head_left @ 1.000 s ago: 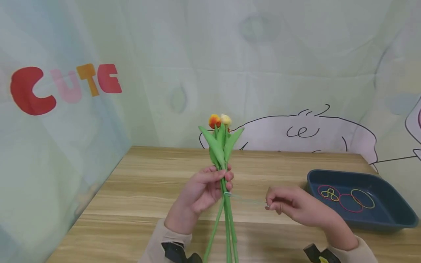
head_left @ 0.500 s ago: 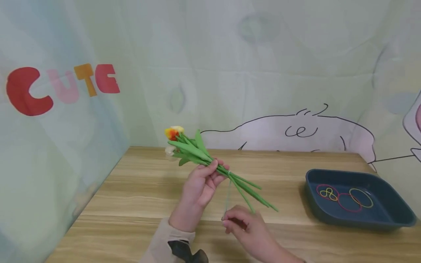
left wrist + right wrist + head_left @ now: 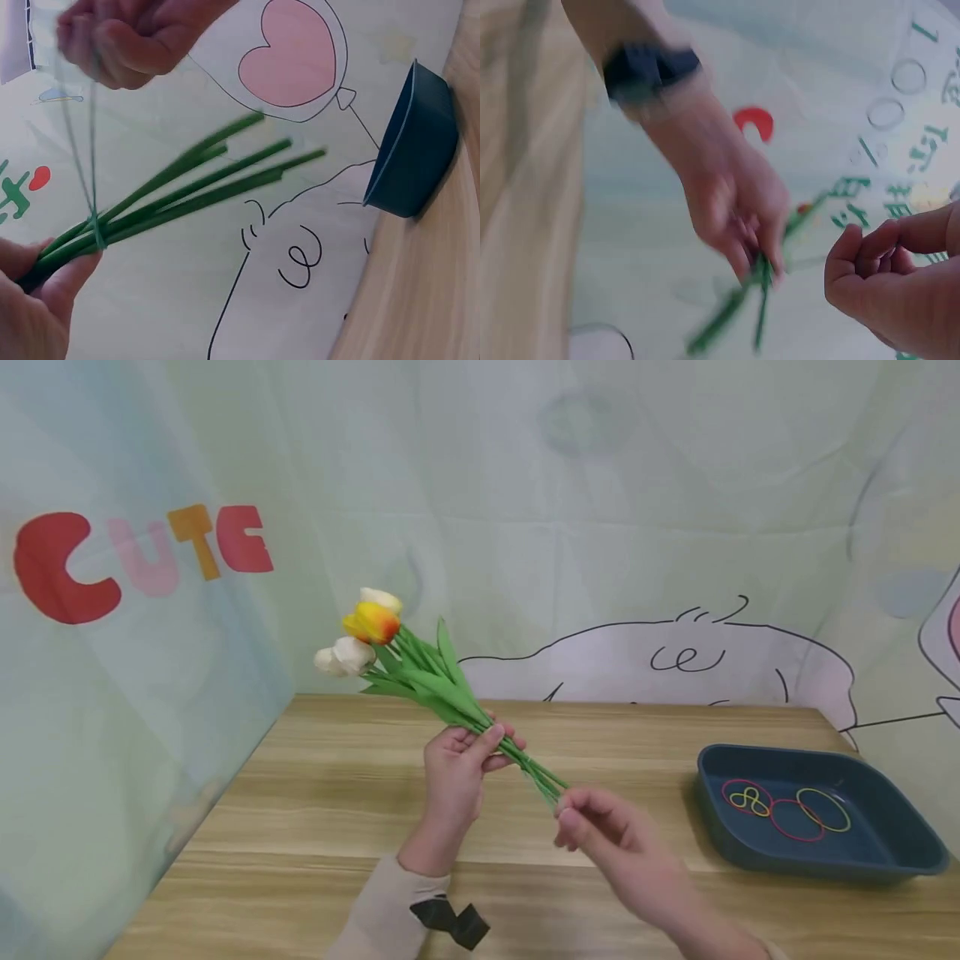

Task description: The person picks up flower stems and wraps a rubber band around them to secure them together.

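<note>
A wooden table [image 3: 315,793] is set against a pale printed backdrop [image 3: 525,485] bearing the letters "CUTE" [image 3: 142,556] and a line-drawn cartoon figure. Above the middle of the table, a bunch of artificial tulips [image 3: 420,681] is held clear of the surface, tilted so that the white, yellow and orange heads [image 3: 363,631] point up and to the left while the green stems [image 3: 536,772] slope down to the right.

The stems are gripped in the left hand [image 3: 461,768], which is raised on an upright forearm in a beige sleeve [image 3: 382,914], the fingers [image 3: 487,745] curled round the bunch just below the leaves. In the left wrist view a thin pale-green band [image 3: 94,225] is seen looped round the stems just beside that hand's fingertips and pulled taut, two strands running up to the right hand [image 3: 124,37].

The right hand [image 3: 600,831] is held just below the stem ends, reaching in from the lower right, its fingers curled narrowly together and pinching the stretched band. In the right wrist view both hands are blurred, and the band cannot be made out there.

At the right of the table, well apart from both hands, a dark blue tray [image 3: 900,852] is seen holding several loose red and yellow rubber bands [image 3: 787,810].
</note>
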`<action>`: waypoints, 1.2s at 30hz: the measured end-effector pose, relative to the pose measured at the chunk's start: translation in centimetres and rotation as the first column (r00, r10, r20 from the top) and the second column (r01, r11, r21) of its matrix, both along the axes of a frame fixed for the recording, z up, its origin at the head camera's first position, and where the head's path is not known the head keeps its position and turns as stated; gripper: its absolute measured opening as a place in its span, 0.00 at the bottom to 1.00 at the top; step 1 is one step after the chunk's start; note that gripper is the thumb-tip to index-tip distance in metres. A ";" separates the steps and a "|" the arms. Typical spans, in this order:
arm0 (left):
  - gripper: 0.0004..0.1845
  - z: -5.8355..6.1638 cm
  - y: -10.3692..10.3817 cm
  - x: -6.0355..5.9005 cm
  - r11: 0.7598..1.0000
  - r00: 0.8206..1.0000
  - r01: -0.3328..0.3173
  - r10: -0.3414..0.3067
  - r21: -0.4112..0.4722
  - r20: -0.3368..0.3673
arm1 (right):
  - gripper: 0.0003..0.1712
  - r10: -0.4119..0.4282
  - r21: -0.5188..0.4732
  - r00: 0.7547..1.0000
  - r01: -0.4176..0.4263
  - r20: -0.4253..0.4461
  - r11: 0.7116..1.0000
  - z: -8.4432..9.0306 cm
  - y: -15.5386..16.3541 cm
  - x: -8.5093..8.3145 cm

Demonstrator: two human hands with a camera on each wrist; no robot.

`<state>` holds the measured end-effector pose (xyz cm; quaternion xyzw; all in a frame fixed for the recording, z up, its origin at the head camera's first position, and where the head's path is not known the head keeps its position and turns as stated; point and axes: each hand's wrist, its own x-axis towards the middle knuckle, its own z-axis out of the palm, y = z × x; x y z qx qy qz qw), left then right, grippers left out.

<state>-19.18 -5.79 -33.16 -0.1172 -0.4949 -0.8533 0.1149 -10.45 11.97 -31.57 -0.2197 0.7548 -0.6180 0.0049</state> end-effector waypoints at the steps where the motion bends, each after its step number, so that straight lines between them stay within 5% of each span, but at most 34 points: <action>1: 0.03 0.1 -0.1 0.1 1.000 1.000 0.022 -0.023 -0.018 -0.020 | 0.09 -0.023 0.017 1.000 0.023 -0.006 1.000 0.6 0.8 -0.3; 4: 0.05 0.4 -0.5 0.2 0.990 0.990 0.127 -0.130 -0.063 -0.050 | 0.07 -0.047 0.001 0.992 0.047 -0.113 0.999 1.6 3.1 -1.3; 7: 0.08 0.6 -1.0 0.3 0.951 0.953 0.301 -0.303 -0.077 -0.019 | 0.08 -0.032 -0.068 0.980 0.019 -0.197 0.998 1.9 4.8 -2.5; 10: 0.10 0.8 -1.4 0.5 0.866 0.866 0.499 -0.498 -0.025 0.048 | 0.09 -0.025 -0.111 0.970 -0.002 -0.241 0.994 1.3 5.6 -3.6; 13: 0.12 1.0 -1.6 0.7 0.774 0.770 0.629 -0.633 0.072 0.079 | 0.08 -0.056 -0.073 0.953 0.036 -0.299 0.997 -0.2 5.5 -4.4; 14: 0.11 1.0 -1.6 0.7 0.749 0.746 0.654 -0.662 0.107 0.071 | 0.07 -0.065 -0.056 0.947 0.050 -0.315 0.997 -0.8 5.2 -4.6; 16: 0.10 1.0 -1.6 0.8 0.726 0.731 0.667 -0.681 0.170 0.045 | 0.06 -0.073 -0.018 0.938 0.071 -0.338 0.997 -2.1 4.5 -5.0; 18: 0.09 1.1 -1.6 0.8 0.727 0.745 0.645 -0.667 0.235 0.017 | 0.05 -0.076 0.026 0.949 0.088 -0.307 0.996 -3.3 3.6 -5.1; 20: 0.10 1.2 -1.7 0.8 0.752 0.785 0.593 -0.619 0.287 0.001 | 0.03 -0.071 0.063 0.964 0.090 -0.254 0.994 -4.4 2.6 -4.9; 24: 0.16 1.3 -1.4 0.5 0.867 0.901 0.398 -0.431 0.301 0.047 | 0.04 -0.039 0.102 0.992 0.051 -0.120 0.993 -6.1 0.2 -3.8; 28: 0.14 1.1 -0.8 0.4 0.968 0.980 0.158 -0.178 0.195 0.089 | 0.03 -0.004 0.021 0.972 0.010 -0.234 1.000 -7.1 -2.3 -2.5; 31: 0.08 0.7 -0.5 0.3 0.996 1.000 0.020 -0.020 0.083 0.001 | 0.06 -0.013 0.001 0.913 0.015 -0.408 1.000 -7.0 -3.3 -1.9; 36: 0.02 0.4 -0.8 0.3 0.984 0.979 -0.132 0.111 -0.121 -0.170 | 0.09 -0.065 0.143 0.844 0.165 -0.533 0.976 -4.7 -2.4 -1.9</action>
